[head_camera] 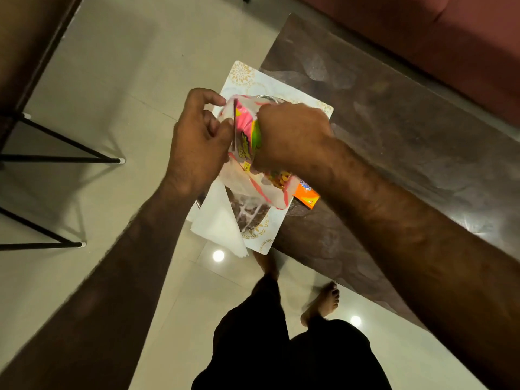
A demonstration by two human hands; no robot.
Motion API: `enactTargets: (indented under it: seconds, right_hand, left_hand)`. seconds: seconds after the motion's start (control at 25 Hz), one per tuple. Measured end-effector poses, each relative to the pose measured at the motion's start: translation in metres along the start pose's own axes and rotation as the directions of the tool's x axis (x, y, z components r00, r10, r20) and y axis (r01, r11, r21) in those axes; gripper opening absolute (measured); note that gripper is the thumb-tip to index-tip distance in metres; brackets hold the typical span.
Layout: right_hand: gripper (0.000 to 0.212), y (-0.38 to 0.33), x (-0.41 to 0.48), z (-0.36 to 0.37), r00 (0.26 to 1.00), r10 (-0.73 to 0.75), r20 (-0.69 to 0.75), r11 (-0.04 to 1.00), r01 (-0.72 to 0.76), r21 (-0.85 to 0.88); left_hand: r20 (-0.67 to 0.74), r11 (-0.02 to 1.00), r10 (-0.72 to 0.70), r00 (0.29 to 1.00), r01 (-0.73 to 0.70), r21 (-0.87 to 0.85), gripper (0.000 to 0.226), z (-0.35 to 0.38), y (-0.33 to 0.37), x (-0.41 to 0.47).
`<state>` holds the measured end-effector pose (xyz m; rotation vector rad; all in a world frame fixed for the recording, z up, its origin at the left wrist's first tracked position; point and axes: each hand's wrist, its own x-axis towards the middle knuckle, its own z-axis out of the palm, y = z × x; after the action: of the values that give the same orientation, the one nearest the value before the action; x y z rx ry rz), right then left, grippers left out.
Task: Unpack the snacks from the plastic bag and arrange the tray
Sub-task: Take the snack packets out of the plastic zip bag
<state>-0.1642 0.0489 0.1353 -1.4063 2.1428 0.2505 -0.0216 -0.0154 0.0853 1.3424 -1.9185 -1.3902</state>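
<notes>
A white plastic bag [254,190] with pink stripes hangs above a white tray [247,77] with gold flower patterns. My left hand [197,142] pinches the bag's rim and holds its mouth apart. My right hand [289,133] is closed around a pink, green and yellow snack packet [244,133] at the bag's mouth. An orange snack packet [307,194] lies on the tray's right edge, partly hidden under the bag and my right forearm. A dark snack shows through the bag's bottom [249,213].
The tray sits on the left end of a dark brown marbled table [394,130] and overhangs its edge. A maroon sofa [450,32] runs behind the table. Black metal furniture legs [59,159] stand on the tiled floor at left. My bare feet [323,301] are below.
</notes>
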Motion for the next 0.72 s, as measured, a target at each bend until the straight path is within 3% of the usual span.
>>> enactTargets:
  seconds: [0.08,0.12,0.2,0.24,0.32,0.36,0.44,0.56,0.64,0.72]
  right_hand:
    - [0.074,0.026,-0.021,-0.017,0.998,0.009,0.064,0.945,-0.030,0.327]
    - [0.067,0.044,-0.031,-0.020,0.993,-0.048,0.106,0.827,-0.020,0.562]
    - [0.042,0.079,-0.048,-0.011,0.990,-0.130,0.048,0.422,0.011,0.906]
    - [0.035,0.094,-0.054,0.003,0.997,-0.078,0.000,0.219,0.017,0.976]
    - [0.026,0.113,-0.060,0.043,0.990,0.139,0.035,-0.110,-0.020,0.994]
    - [0.022,0.117,-0.060,0.068,0.965,0.236,0.110,-0.224,-0.056,0.973]
    - [0.018,0.118,-0.056,0.119,0.879,0.347,0.328,-0.381,-0.187,0.905]
    - [0.012,0.112,-0.052,0.184,0.758,0.287,0.585,-0.599,-0.335,0.728]
    - [0.015,0.106,-0.051,0.219,0.714,0.282,0.641,-0.600,-0.390,0.699]
    - [0.031,0.099,-0.049,0.244,0.721,0.363,0.590,-0.530,-0.361,0.767]
  left_hand:
    - [-0.018,1.000,-0.022,1.000,0.022,-0.002,0.027,-0.005,-0.001,0.002]
    - [-0.031,1.000,-0.027,0.999,0.027,0.000,0.025,-0.006,-0.001,0.002]
    - [-0.057,0.999,-0.050,0.997,0.050,-0.004,0.024,-0.009,-0.002,0.002]
    - [-0.065,0.998,-0.064,0.996,0.064,-0.006,0.025,-0.010,-0.002,0.002]
    - [-0.076,0.996,-0.087,0.993,0.087,-0.008,0.026,-0.011,-0.002,0.003]
    - [-0.082,0.996,-0.095,0.992,0.094,-0.008,0.027,-0.012,-0.002,0.002]
    - [-0.082,0.996,-0.093,0.992,0.092,-0.008,0.026,-0.011,-0.001,0.000]
    - [-0.082,0.996,-0.083,0.993,0.085,0.018,0.025,-0.009,0.001,-0.002]
    - [-0.073,0.996,-0.083,0.994,0.086,0.034,0.024,-0.009,0.001,-0.003]
    - [-0.057,0.995,-0.087,0.995,0.089,0.039,0.023,-0.009,0.002,-0.003]
